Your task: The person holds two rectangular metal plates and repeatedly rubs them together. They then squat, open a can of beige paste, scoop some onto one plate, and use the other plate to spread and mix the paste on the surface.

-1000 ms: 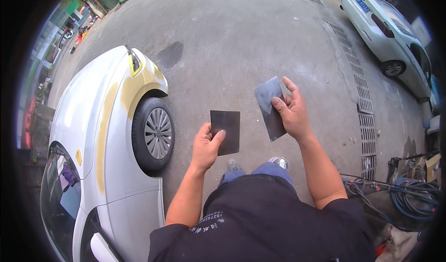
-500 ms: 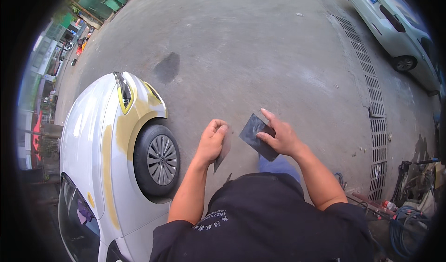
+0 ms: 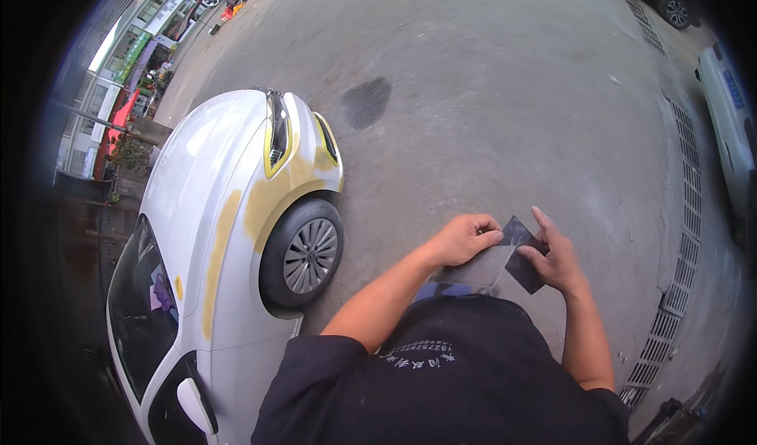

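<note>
My right hand [image 3: 561, 257] pinches a dark grey rectangular sheet [image 3: 522, 273] that looks like sandpaper, the thumb on its face and the index finger stretched past its edge. My left hand [image 3: 467, 238] is closed on a thin, lighter grey sheet [image 3: 475, 268], held by its upper edge. The two sheets meet in front of my body, the lighter one partly overlapping the dark one. To the left stands a white car [image 3: 185, 169], apart from both hands. Yellowish filler patches [image 3: 266, 208] mark its fender and bumper, and yellow tape [image 3: 272, 167] edges its headlight.
The car's front wheel [image 3: 311, 256] is left of my arms. Grey concrete ground [image 3: 473, 114] with a dark damp patch [image 3: 367, 102] stretches ahead. A metal drain grating [image 3: 684, 232] runs along the right, with another white car [image 3: 729, 130] beyond it. Shopfronts [image 3: 130, 47] line the far left.
The view has swung, so the car sits further right in it. My left hand has moved over to the right hand, and its sheet, edge-on before, now shows its face.
</note>
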Tool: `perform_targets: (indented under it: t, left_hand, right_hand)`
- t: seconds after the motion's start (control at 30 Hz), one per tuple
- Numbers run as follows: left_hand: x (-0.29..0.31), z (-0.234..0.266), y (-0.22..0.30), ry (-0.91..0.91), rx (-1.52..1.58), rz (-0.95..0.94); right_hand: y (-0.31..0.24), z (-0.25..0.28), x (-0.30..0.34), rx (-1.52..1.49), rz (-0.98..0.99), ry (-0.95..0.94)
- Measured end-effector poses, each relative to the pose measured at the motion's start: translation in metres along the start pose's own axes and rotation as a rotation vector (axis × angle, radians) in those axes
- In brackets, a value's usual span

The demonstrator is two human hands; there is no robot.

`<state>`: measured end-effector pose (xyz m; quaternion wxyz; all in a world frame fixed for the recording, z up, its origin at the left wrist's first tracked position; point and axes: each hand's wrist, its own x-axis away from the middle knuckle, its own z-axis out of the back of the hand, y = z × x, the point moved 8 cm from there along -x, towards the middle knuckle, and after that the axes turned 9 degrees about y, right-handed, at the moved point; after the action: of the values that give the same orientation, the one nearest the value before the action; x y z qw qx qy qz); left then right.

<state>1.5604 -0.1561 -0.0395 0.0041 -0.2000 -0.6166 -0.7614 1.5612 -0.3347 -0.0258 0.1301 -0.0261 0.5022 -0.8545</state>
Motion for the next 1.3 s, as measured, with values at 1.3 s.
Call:
perform_targets:
  t: [1.3]
  left_hand:
    - [-0.513, 0.142, 0.061, 0.723, 0.659, 0.363]
  right_hand:
    - [0.145, 0.116, -0.572, -0.398, -0.083, -0.26]
